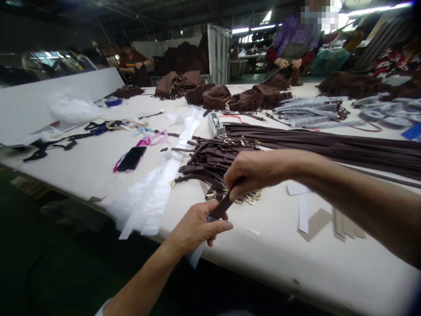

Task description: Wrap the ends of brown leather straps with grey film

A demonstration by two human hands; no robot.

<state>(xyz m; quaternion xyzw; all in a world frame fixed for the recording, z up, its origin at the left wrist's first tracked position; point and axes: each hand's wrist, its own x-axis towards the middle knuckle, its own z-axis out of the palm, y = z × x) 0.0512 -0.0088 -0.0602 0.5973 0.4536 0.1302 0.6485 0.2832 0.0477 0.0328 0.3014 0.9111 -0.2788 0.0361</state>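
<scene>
Left hand: fingers curled round the lower end of a dark brown strap, thumb extended. Right hand: pinching the upper end, knuckles up (its fingertips mostly hidden from me). Strap slants between the two hands, above the near edge of the worktop. Clear film hangs below the left hand; its upper part is masked by the fingers. Just behind: heap of brown straps with metal clasps, partly covered by the right hand, count not readable. Tape dispenser beyond the heap. Right forearm cut off at frame edge. Co-worker's hands across the worktop, holding something dark (too small to identify).
</scene>
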